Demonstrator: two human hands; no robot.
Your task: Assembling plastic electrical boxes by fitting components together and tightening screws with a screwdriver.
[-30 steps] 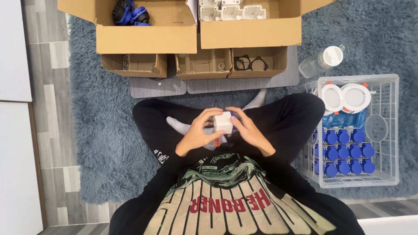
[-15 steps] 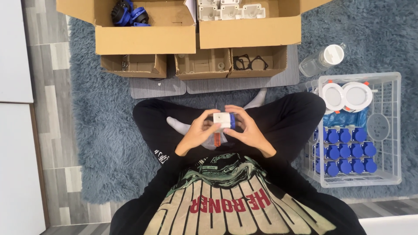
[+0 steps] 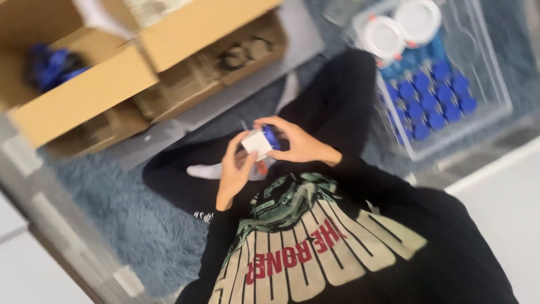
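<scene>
Person sits cross-legged on a fuzzy blue-grey rug point(image 3: 107, 225); both hands are up in the lap around a small white square part point(image 3: 257, 143) with a blue piece point(image 3: 271, 137) stuck on its far side. Left hand point(image 3: 235, 169) cups it from below, fingers wrapped on; right hand point(image 3: 298, 143) pinches the top and blue edge, so both grips are closed on it. Versus half a second ago the whole view has swung and tilted, blurry now, but the part sits in the same spot between the hands. Clear crate point(image 3: 484, 67) of blue caps point(image 3: 433, 104) to the right; cardboard boxes point(image 3: 112, 79) ahead.
</scene>
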